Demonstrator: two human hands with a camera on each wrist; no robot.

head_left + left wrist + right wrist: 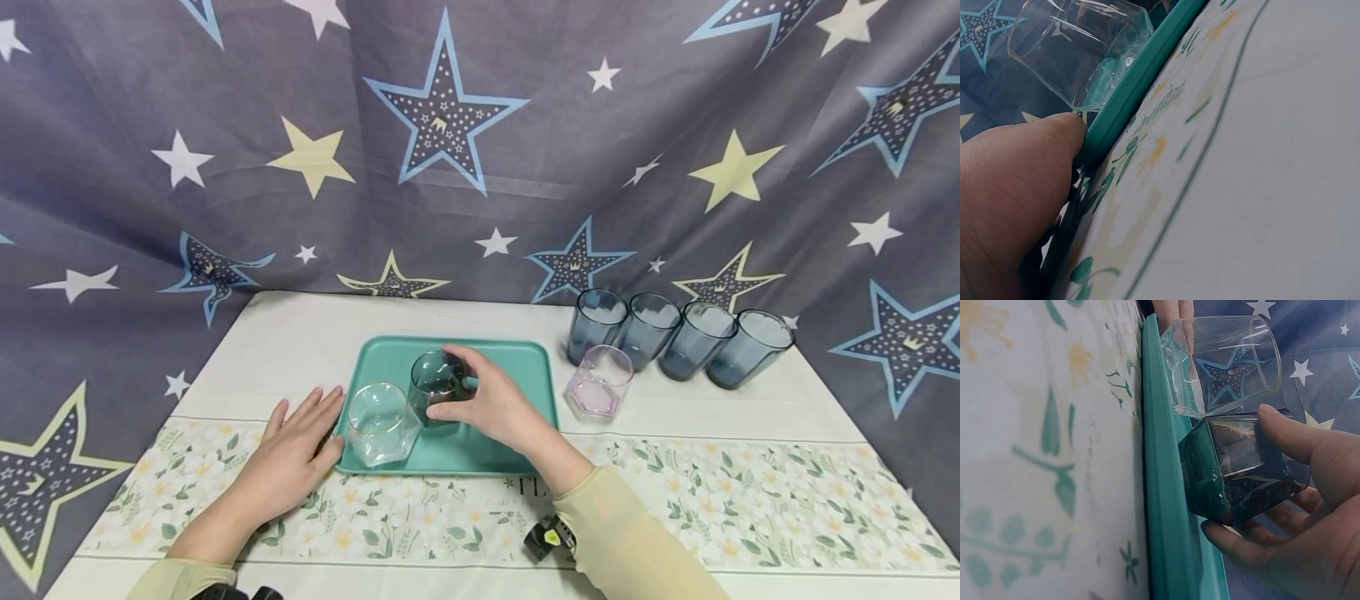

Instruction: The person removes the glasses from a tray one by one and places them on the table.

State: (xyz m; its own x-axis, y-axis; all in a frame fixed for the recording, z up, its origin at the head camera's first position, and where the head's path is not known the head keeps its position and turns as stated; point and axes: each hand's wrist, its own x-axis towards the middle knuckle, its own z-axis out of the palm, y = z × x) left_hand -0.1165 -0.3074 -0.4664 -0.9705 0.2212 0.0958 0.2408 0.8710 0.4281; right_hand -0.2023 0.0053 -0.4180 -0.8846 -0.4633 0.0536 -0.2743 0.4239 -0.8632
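Note:
A dark grey glass is gripped between the thumb and fingers of my right hand, over the middle of the teal tray. In the right wrist view this dark glass shows an angular base close to the tray. Just left of it stands a clear glass with an angular base and a thin gold rim, on the tray's left part. My left hand lies flat with spread fingers at the tray's left edge. Its thumb is right at the tray rim in the left wrist view.
Right of the tray stands a pink-tinted glass. Behind it, several tall blue glasses stand in a row toward the back right. A floral band crosses the white tablecloth, and a star-patterned curtain hangs behind the table.

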